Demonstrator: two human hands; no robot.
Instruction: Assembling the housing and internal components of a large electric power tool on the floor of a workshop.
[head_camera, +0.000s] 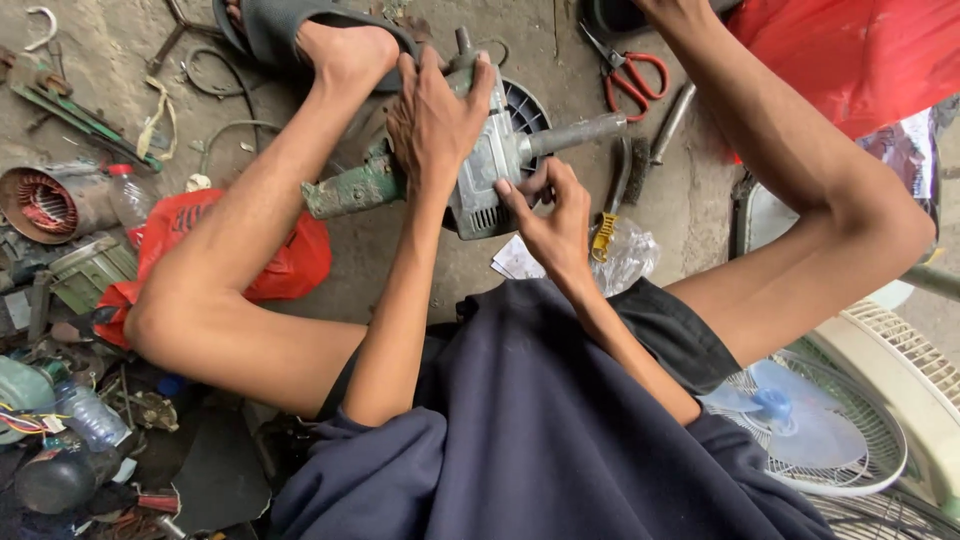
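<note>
A grey and green power tool, an angle grinder (490, 165), lies on the concrete floor between my knees. My left hand (435, 115) is clamped over the top of its grey metal head, fingers wrapped around it. Just to the right, my right hand (552, 215) pinches at the lower front of the head, beside the straight grey side handle (575, 133). The green rear body (350, 190) sticks out to the left under my left forearm. My left foot in a dark sandal (300, 35) rests just above the tool.
Red-handled pliers (630, 75), a wire brush with a yellow grip (612, 205) and a metal bar (672, 122) lie to the right. A red plastic bag (285, 265) and scrap motor parts (45, 200) sit left. A white fan (810, 425) stands at lower right.
</note>
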